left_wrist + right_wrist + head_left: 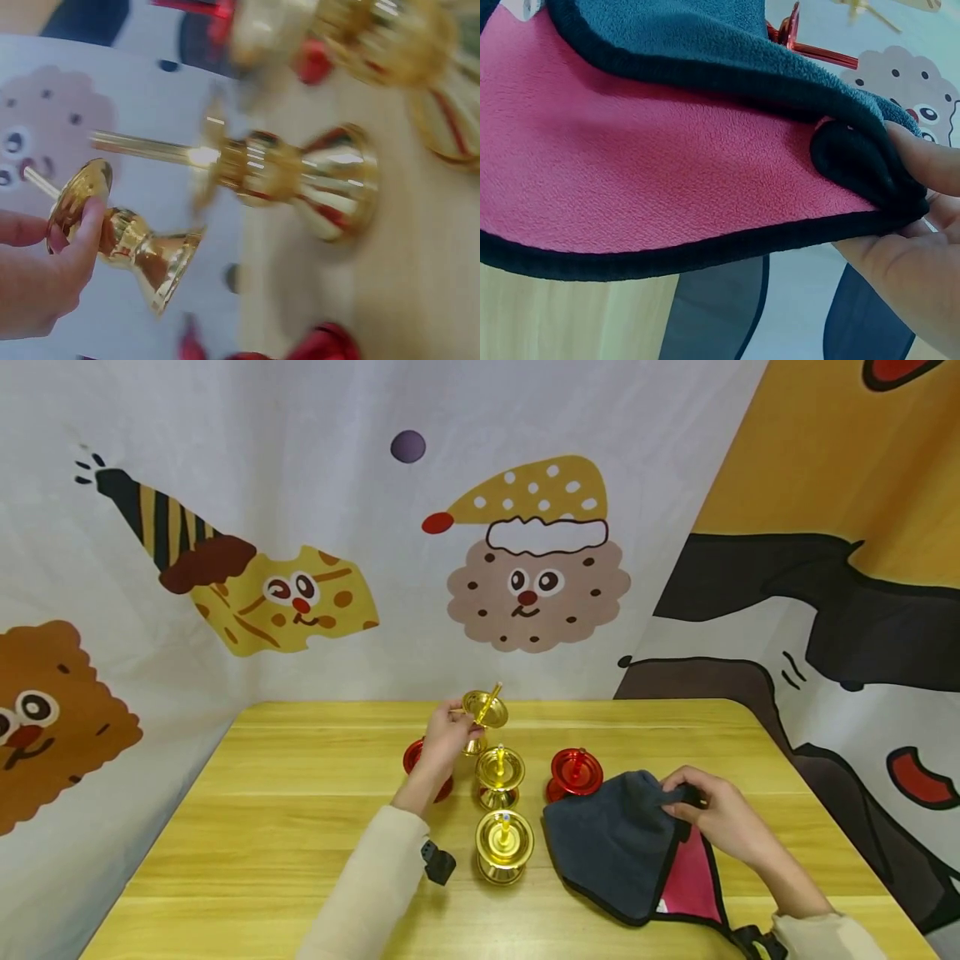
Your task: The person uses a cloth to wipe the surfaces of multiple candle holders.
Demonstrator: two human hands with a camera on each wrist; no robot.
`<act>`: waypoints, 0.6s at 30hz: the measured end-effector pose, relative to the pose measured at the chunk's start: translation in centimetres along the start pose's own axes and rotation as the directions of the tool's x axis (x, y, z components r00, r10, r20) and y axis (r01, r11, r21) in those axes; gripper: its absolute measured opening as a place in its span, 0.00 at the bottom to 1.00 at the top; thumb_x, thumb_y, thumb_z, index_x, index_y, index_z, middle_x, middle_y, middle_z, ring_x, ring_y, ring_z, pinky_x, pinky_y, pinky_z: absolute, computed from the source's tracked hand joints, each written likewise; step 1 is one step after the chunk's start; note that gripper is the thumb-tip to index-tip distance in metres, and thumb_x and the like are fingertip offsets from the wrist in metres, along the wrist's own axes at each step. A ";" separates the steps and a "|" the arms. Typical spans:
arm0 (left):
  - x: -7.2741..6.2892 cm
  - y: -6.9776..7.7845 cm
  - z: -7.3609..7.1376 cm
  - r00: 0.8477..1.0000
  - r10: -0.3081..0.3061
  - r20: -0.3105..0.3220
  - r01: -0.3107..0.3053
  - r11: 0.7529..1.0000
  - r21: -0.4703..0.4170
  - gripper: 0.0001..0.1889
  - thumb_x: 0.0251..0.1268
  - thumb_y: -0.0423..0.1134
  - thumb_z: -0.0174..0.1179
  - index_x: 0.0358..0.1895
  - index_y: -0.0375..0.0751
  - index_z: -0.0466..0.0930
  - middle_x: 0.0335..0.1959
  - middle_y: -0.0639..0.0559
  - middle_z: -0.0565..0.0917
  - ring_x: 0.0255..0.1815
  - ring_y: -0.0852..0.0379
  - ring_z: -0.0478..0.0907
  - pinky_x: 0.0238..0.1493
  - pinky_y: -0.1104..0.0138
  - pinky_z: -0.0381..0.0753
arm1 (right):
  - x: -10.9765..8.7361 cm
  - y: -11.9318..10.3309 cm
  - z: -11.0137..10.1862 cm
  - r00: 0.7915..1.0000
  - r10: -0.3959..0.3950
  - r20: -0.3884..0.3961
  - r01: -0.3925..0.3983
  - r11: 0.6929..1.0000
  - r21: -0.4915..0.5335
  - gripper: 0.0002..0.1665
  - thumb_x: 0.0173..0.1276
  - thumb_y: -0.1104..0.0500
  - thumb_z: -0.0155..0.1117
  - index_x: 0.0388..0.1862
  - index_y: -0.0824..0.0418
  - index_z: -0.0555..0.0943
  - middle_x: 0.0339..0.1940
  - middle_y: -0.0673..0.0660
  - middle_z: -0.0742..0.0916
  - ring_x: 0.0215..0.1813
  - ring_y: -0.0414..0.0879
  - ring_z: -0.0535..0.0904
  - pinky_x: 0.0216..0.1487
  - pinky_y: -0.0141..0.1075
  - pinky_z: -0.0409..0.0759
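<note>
My left hand (450,735) pinches the dish rim of a gold candle holder (491,708) near the table's far edge. In the left wrist view this held candle holder (154,251) leans over, its base seemingly off the table. Two more gold candle holders stand upright in a row towards me, a middle one (500,770) and a front one (505,843). On the right, my right hand (712,810) pinches a corner of a folded cloth (611,843). The cloth is dark grey-blue on one face and pink (667,165) on the other, with black edging.
Red candle holders flank the gold row: one (577,772) beside the cloth, and another (411,755) partly hidden behind my left hand and forearm. They stand on a wooden table (262,827). A printed cartoon curtain (337,485) hangs behind it.
</note>
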State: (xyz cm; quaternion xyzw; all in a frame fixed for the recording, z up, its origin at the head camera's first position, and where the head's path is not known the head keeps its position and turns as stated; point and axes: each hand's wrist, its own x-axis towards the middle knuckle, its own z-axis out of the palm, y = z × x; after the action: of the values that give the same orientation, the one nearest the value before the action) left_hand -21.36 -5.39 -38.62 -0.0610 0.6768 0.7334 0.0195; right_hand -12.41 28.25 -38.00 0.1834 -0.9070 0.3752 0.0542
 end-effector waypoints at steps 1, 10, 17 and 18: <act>-0.3 0.6 0.0 1.000 0.006 0.006 -0.006 1.000 -0.020 0.16 0.66 0.25 0.45 0.57 0.24 0.62 0.39 0.32 0.72 0.41 0.39 0.77 0.48 0.56 0.78 | 0.0 -0.1 -0.1 1.000 -0.008 -0.003 0.008 1.000 -0.002 0.15 0.51 0.75 0.66 0.33 0.60 0.77 0.33 0.53 0.80 0.34 0.38 0.72 0.28 0.29 0.74; -3.5 4.4 -0.6 0.996 0.040 0.084 -0.029 0.992 -0.126 0.16 0.62 0.21 0.42 0.54 0.22 0.61 0.37 0.35 0.72 0.30 0.50 0.78 0.41 0.61 0.81 | 0.2 -2.4 -1.2 0.993 -0.104 -0.059 0.106 0.994 0.021 0.16 0.50 0.76 0.66 0.35 0.60 0.77 0.35 0.52 0.81 0.36 0.35 0.73 0.28 0.28 0.75; -5.8 5.6 -0.9 0.989 0.075 0.131 -0.058 0.990 -0.126 0.13 0.64 0.23 0.45 0.52 0.26 0.64 0.38 0.35 0.74 0.35 0.48 0.79 0.42 0.60 0.81 | 1.0 -5.5 -2.2 0.993 -0.095 -0.071 0.095 0.995 0.001 0.14 0.52 0.73 0.67 0.37 0.61 0.77 0.35 0.51 0.81 0.30 0.38 0.73 0.22 0.29 0.74; -6.0 5.7 -0.9 0.987 0.078 0.138 -0.060 0.990 -0.127 0.13 0.65 0.24 0.46 0.52 0.27 0.64 0.39 0.35 0.74 0.36 0.48 0.79 0.43 0.60 0.80 | 1.1 -6.0 -2.3 0.992 -0.097 -0.081 0.097 0.995 0.004 0.14 0.53 0.73 0.66 0.37 0.61 0.77 0.36 0.50 0.80 0.30 0.38 0.73 0.22 0.29 0.74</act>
State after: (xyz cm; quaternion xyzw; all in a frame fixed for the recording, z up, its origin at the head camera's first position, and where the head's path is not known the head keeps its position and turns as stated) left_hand -15.94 -6.41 -32.40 0.0140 0.6293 0.7761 0.0386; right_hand -11.25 25.65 -32.10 0.2121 -0.8926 0.3829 0.1082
